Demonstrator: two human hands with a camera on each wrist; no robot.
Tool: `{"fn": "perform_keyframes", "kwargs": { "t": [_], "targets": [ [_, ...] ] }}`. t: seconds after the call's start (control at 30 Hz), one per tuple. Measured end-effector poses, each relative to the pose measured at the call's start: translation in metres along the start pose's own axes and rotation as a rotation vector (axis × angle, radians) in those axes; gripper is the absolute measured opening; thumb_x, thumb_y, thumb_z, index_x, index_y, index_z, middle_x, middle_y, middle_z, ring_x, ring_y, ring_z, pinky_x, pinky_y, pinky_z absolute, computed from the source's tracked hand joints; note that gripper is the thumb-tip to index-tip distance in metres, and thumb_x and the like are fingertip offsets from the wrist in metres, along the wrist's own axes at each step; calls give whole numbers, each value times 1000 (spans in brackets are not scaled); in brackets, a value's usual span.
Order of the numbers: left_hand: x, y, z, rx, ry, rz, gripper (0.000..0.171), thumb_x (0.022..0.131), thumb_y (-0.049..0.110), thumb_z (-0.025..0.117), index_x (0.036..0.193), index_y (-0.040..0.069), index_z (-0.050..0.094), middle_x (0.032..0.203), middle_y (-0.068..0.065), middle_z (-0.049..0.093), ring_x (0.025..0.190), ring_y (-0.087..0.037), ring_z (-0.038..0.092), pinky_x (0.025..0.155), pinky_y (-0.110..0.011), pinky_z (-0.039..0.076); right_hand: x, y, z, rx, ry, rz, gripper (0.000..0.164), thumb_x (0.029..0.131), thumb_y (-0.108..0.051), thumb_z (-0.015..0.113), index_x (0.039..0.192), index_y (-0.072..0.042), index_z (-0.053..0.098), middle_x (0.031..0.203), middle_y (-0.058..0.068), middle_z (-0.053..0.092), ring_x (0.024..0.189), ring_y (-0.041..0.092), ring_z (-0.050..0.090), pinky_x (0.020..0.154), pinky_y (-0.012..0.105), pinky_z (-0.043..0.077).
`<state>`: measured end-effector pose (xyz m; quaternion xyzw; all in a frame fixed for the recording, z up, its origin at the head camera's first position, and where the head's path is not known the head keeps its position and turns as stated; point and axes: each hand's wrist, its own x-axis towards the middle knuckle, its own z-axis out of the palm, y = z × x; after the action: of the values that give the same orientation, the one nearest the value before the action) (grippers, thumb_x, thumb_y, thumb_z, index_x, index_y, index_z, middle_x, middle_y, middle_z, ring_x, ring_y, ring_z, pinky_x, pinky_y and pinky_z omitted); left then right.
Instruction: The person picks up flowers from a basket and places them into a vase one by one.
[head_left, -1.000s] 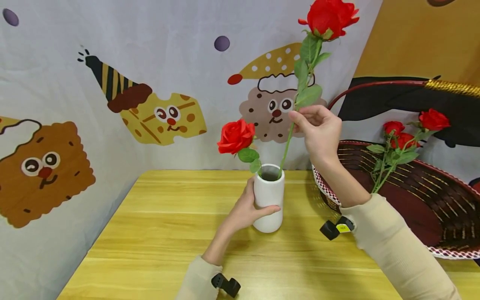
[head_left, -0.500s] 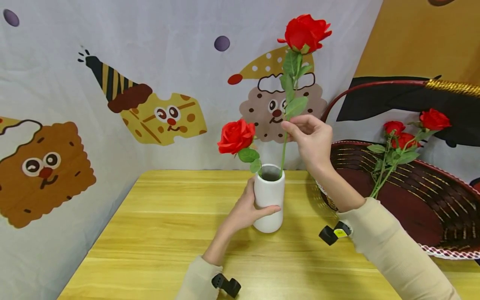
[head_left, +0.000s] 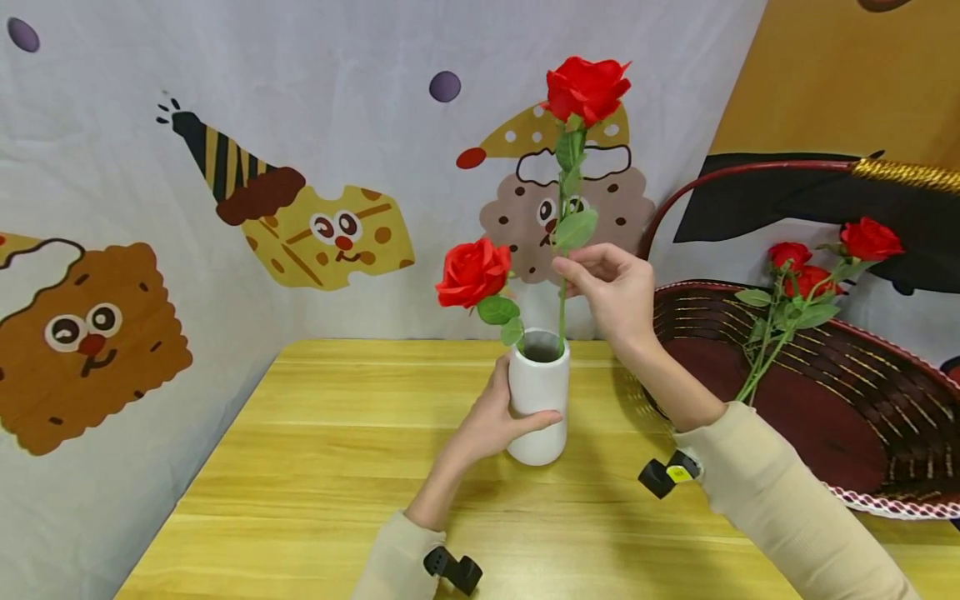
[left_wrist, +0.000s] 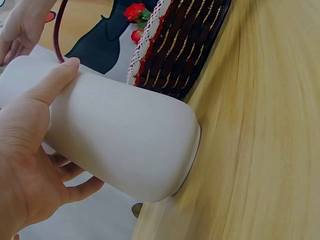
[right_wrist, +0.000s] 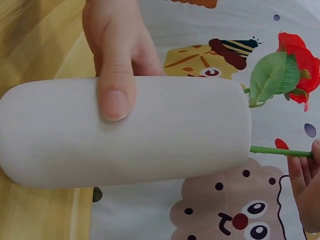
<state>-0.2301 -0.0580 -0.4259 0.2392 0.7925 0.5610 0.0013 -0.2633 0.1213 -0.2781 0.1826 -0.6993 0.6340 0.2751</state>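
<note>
Rose stem (head_left: pixel 562 315) at vase rim (head_left: pixel 538 362), gap beside it

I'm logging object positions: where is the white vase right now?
In the head view, the white vase stands on the table just right of centre, held by the left hand, left of the basket.

i see beige sleeves (head_left: pixel 795 500), a blocky black device (head_left: pixel 453 571) at each cuff (head_left: pixel 708 435), a yellow label (head_left: pixel 678 473) on the right one.
</note>
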Motion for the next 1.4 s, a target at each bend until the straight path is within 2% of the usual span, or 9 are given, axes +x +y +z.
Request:
{"fn": "perform_keyframes", "kwargs": {
  "t": [0.27, 0.4, 0.77, 0.93, 1.23, 1.3, 1.4],
  "targets": [
    [0, -1, 0, 2, -2, 6, 96, 86, 36, 83, 156, 20, 19, 142, 0, 45, 124, -18, 52, 104, -44, 43, -6, 6, -2, -41, -59, -6, 20, 89, -14, 80, 93, 4, 73, 80, 5, 74, 62, 14, 69, 65, 28, 59],
    [1, -2, 0, -1, -1, 8, 96, 85, 35, 83, 156, 20, 19, 142, 1, 45, 124, -18, 52, 104, -44, 43, -8, 9, -2, -44, -77, -12, 20, 90, -13, 79, 93, 6, 73, 81, 11, 74, 62, 14, 69, 66, 28, 59],
    [0, 0, -1, 1, 2, 3, 97, 85, 36, 83, 157, 21, 19, 143, 1, 45, 124, -17, 52, 104, -44, 43, -14, 11, -2, -116, -143, -41, 15, 91, -11, 77, 94, 3, 73, 77, 20, 70, 61, 14, 67, 65, 22, 56],
    [1, 0, -1, 0, 3, 8, 97, 85, 36, 84, 156, 22, 19, 143, 1, 46, 123, -17, 53, 103, -43, 43, -16, 12, -2, -120, -176, -36, 15, 92, -11, 75, 96, 3, 72, 81, 19, 71, 63, 13, 66, 68, 22, 57],
    [2, -1, -1, -4, -6, 11, 97, 86, 34, 83, 157, 23, 17, 142, 0, 45, 122, -18, 54, 102, -43, 45, -20, 16, -1, -162, -230, -37, 15, 92, -12, 76, 99, 0, 72, 84, 14, 73, 64, 16, 68, 63, 29, 58],
    [-1, 8, -2, -10, -11, 2, 97, 87, 29, 83, 157, 19, 17, 143, -3, 46, 122, -21, 54, 102, -45, 45, -21, 17, 0, -168, -237, -43, 14, 92, -13, 76, 99, -1, 72, 84, 13, 73, 64, 20, 69, 64, 31, 58],
    [-1, 8, -3, -14, -12, 1, 97, 87, 30, 82, 158, 18, 17, 142, -3, 46, 122, -21, 54, 102, -45, 45, -23, 17, 1, -192, -245, -40, 13, 93, -14, 76, 99, -3, 73, 81, 11, 73, 66, 23, 70, 65, 27, 57]
  ]
}}
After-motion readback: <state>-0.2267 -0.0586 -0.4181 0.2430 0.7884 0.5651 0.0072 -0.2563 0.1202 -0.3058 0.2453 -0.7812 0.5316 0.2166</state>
